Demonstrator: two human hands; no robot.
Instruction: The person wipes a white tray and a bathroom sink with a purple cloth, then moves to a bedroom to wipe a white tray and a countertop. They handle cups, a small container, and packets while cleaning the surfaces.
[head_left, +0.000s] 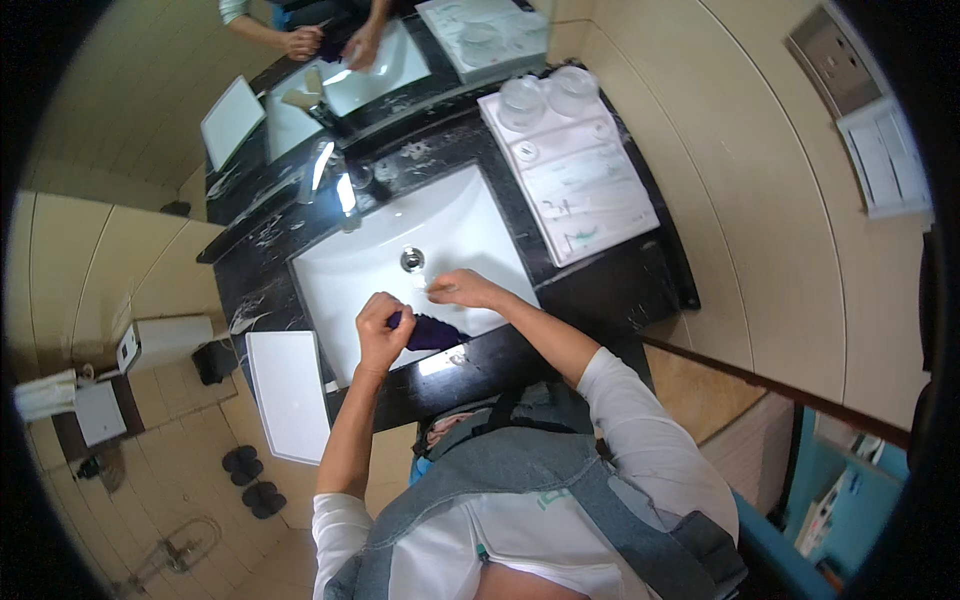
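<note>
My left hand (382, 330) grips a dark purple cloth (431, 334) at the front of a white sink basin (469, 217). The cloth trails to the right, onto the basin's front edge. Over the middle of the basin is my right hand (466, 289), its fingers curled and slightly blurred. Whether it pinches something small cannot be made out. Just beyond its fingertips sits the metal drain (412, 259). A chrome faucet (346, 193) stands at the back left of the basin, its spout pointing over the bowl.
Black marbled counter (600, 289) surrounds the basin. At right, a pale tray (596, 187) carries two clear glasses (521, 103). A white rectangular lid or tray (287, 394) juts past the counter's left end. Behind the faucet, a mirror (150, 90) reflects both hands. Slippers (242, 465) lie on the floor.
</note>
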